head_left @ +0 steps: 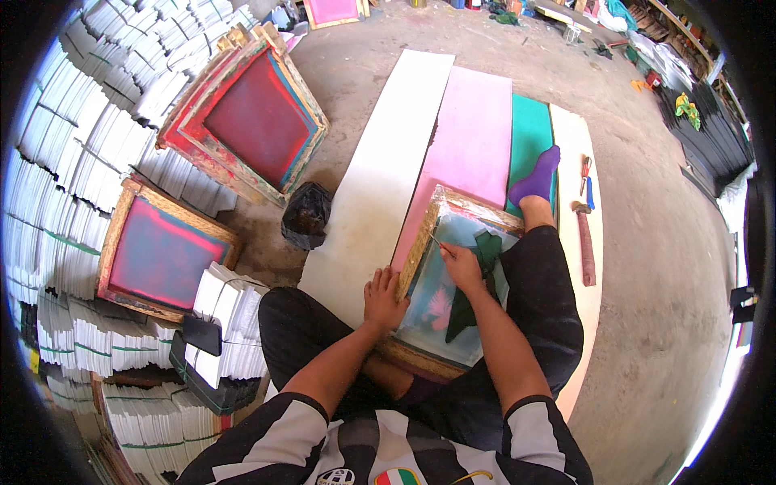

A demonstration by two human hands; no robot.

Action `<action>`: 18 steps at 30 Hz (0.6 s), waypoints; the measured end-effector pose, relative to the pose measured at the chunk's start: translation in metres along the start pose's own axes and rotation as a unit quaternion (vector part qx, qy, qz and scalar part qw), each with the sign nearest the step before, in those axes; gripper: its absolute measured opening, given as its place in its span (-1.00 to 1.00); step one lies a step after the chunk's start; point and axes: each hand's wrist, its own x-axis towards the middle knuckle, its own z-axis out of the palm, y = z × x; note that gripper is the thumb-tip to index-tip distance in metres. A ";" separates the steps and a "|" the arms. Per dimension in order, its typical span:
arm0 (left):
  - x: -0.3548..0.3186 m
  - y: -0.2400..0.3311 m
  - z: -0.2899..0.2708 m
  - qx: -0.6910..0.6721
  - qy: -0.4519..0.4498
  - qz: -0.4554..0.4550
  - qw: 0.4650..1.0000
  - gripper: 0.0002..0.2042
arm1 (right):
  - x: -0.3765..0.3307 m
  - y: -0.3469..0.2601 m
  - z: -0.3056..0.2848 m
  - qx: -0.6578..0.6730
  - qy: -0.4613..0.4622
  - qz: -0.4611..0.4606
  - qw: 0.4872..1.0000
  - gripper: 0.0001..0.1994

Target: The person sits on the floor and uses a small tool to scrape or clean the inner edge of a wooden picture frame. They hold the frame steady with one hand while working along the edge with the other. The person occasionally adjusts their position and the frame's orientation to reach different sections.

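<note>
A wooden screen frame (419, 252) with pale blue, pink-stained mesh (428, 293) lies tilted between my legs. My left hand (385, 301) rests on its left rail, fingers stretched out. Closed around a thin metal tool (435, 239), my right hand (461, 267) is over the mesh. The tool's tip points at the inner edge of the left rail; its exact kind is too small to tell. A crumpled dark green cloth (462, 317) lies on the mesh beside and partly under my right forearm.
White, pink (473, 133) and green boards lie beneath me. To the right are a hammer (586, 250), a red-handled tool (585, 168) and a blue one (590, 192). At left stand a black bag (305, 217), painted screens (259, 121) and paper stacks (89, 162).
</note>
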 end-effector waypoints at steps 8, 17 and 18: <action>-0.007 -0.002 -0.002 0.014 -0.004 -0.016 1.000 -0.21 | 0.004 -0.067 -0.013 0.311 -0.101 0.411 0.851 -0.63; -0.002 -0.001 0.005 0.021 0.020 0.015 0.999 -0.21 | -0.026 -0.096 -0.038 -0.175 -0.014 0.137 0.975 -0.63; -0.001 0.001 0.004 0.017 0.012 0.012 1.000 -0.20 | -0.026 -0.095 -0.038 -0.184 -0.008 0.127 0.975 -0.64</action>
